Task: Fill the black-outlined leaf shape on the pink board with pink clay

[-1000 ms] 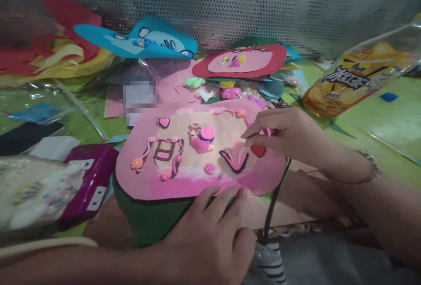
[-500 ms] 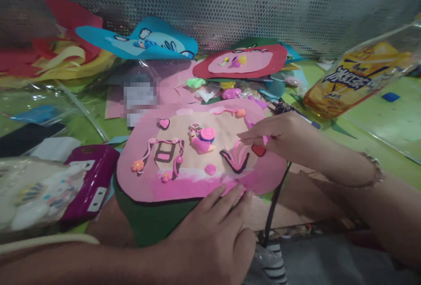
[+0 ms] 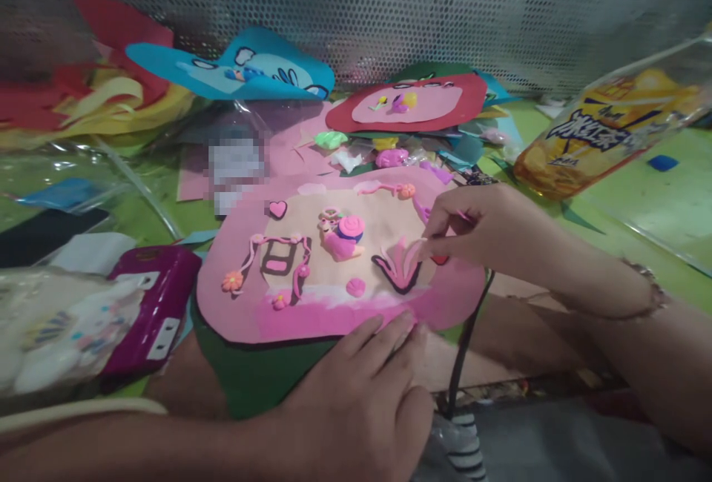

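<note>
A rounded pink paper picture (image 3: 233, 311) lies in front of me, decorated with soft-clay shapes. My left hand (image 3: 370, 385) rests flat on its near edge, fingers stretched out. At the picture's right side, the thumb and fingers of my right hand (image 3: 478, 237) are pinched on a pink clay strip, at the tip of a black-outlined leaf shape (image 3: 401, 267). A bit of pink also shows between the fingers. In the centre sits a clay snail (image 3: 345, 236) with a pink spiral shell. A red clay heart (image 3: 439, 259) is partly hidden under my right hand.
Behind lie a blue paper picture (image 3: 222, 76), a red one (image 3: 345, 113) and several clay lumps (image 3: 391, 159). A drink bottle (image 3: 589, 137) leans at the right. A purple case (image 3: 156, 311) lies left, and a perforated metal panel (image 3: 389, 7) stands at the back.
My right hand has turned, and its fingertips have come down onto the right part of the leaf shape, where another pink strip now shows. My left hand has stayed in place.
</note>
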`<state>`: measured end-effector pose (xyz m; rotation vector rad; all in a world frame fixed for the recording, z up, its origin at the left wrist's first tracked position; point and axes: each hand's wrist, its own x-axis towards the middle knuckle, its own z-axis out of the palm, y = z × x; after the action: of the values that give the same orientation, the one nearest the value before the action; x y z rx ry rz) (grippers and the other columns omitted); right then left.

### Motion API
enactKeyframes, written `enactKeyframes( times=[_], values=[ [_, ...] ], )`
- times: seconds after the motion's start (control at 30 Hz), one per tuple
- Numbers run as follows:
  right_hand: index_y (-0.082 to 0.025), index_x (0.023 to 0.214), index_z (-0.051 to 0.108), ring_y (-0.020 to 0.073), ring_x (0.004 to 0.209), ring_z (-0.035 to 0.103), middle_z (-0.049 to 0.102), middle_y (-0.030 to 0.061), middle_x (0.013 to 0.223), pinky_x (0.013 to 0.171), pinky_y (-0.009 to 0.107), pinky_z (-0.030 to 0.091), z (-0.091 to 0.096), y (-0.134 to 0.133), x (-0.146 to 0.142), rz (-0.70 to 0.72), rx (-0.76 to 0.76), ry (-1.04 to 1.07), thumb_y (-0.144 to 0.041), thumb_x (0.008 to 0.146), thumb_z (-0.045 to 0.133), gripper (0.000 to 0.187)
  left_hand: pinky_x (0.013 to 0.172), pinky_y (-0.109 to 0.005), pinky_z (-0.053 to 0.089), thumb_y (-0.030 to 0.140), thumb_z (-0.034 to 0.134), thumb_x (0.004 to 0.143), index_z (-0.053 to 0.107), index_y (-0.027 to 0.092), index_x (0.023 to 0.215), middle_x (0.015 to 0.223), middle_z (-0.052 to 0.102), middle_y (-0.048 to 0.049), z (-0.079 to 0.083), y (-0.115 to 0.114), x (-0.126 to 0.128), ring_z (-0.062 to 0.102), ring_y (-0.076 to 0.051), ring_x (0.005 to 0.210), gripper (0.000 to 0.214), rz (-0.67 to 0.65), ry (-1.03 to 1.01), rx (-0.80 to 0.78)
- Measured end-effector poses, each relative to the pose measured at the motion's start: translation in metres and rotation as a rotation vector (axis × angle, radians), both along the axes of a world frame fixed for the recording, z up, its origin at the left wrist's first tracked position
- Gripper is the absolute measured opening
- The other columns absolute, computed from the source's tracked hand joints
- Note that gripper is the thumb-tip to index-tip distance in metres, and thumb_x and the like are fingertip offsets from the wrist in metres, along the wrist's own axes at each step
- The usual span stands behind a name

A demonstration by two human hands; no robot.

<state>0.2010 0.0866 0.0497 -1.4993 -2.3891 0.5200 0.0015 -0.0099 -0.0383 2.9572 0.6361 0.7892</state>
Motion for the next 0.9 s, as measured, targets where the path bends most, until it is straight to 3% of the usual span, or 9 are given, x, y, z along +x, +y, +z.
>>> enactKeyframes(
  times=[0.1,0.2,0.33,0.47,0.57,0.7,0.8,0.9],
  values=[
    [-0.02,0.061,0.066,0.0076,0.043,0.047,0.057,-0.0035,0.049,0.04,0.022,0.032,0.001,-0.001,0.0,-0.011,-0.038,0.02,-0.026,0.07,0.074,0.013,0.1,-0.044,0.038,0.011,0.031,0.091,0.059,0.011,0.081,0.121,0.059,-0.0199,0.002,0.0,0.0,0.05,-0.032,0.121,0.029,0.014,0.016,0.007],
    [-0.023,0.075,0.074,0.0094,0.047,0.055,0.066,-0.0019,0.057,0.041,0.021,0.038,-0.002,0.0,0.004,-0.011,-0.11,0.072,-0.03,0.077,0.068,0.01,0.1,-0.043,0.039,0.012,0.035,0.091,0.057,0.013,0.079,0.121,0.06,-0.0182,0.006,0.0,-0.001,0.05,-0.031,0.121,0.025,0.02,0.066,0.007],
    [-0.024,0.1,0.073,0.0159,0.076,0.069,0.074,0.0005,0.087,0.063,0.024,0.054,-0.008,0.004,0.01,0.095,-0.08,0.151,-0.031,0.086,0.056,0.023,0.099,-0.044,0.041,0.014,0.039,0.09,0.056,0.012,0.079,0.123,0.059,-0.0197,0.009,0.0,-0.001,0.05,-0.032,0.12,0.021,0.011,0.081,0.02],
    [-0.025,0.11,0.069,0.0175,0.099,0.066,0.069,-0.0006,0.112,0.078,0.026,0.055,-0.013,0.007,0.011,0.173,-0.077,0.175,-0.029,0.09,0.049,0.028,0.099,-0.044,0.041,0.012,0.038,0.091,0.057,0.012,0.08,0.124,0.058,-0.0196,0.011,-0.001,-0.001,0.05,-0.032,0.121,0.023,0.006,0.115,-0.016],
    [-0.025,0.098,0.071,0.0135,0.077,0.068,0.073,-0.0005,0.091,0.063,0.022,0.053,-0.012,0.006,0.009,0.118,-0.118,0.165,-0.032,0.087,0.055,0.021,0.097,-0.043,0.041,0.012,0.037,0.091,0.058,0.012,0.08,0.122,0.06,-0.0195,0.01,-0.001,-0.001,0.052,-0.032,0.119,0.023,0.008,0.096,0.006],
    [-0.023,0.074,0.071,0.0072,0.046,0.047,0.059,-0.004,0.052,0.04,0.02,0.033,-0.009,0.003,0.008,0.074,-0.179,0.126,-0.031,0.078,0.066,0.011,0.099,-0.043,0.04,0.012,0.037,0.09,0.055,0.013,0.074,0.119,0.061,-0.0189,0.006,-0.001,0.0,0.052,-0.031,0.118,0.024,0.019,0.055,0.032],
    [-0.02,0.067,0.069,0.0068,0.046,0.035,0.05,-0.0047,0.049,0.04,0.021,0.026,-0.009,0.003,0.009,0.09,-0.108,0.096,-0.03,0.073,0.07,0.011,0.1,-0.044,0.039,0.011,0.034,0.089,0.056,0.013,0.076,0.12,0.06,-0.0189,0.002,0.0,0.001,0.052,-0.032,0.118,0.026,0.036,0.001,0.038],
    [-0.019,0.071,0.069,0.0081,0.052,0.043,0.058,-0.0018,0.06,0.046,0.022,0.033,-0.01,0.004,0.009,0.168,-0.103,0.121,-0.031,0.075,0.068,0.013,0.1,-0.044,0.038,0.011,0.034,0.088,0.057,0.013,0.079,0.122,0.059,-0.0206,0.001,0.0,0.0,0.05,-0.033,0.12,0.025,0.015,0.012,0.038]
  ],
)
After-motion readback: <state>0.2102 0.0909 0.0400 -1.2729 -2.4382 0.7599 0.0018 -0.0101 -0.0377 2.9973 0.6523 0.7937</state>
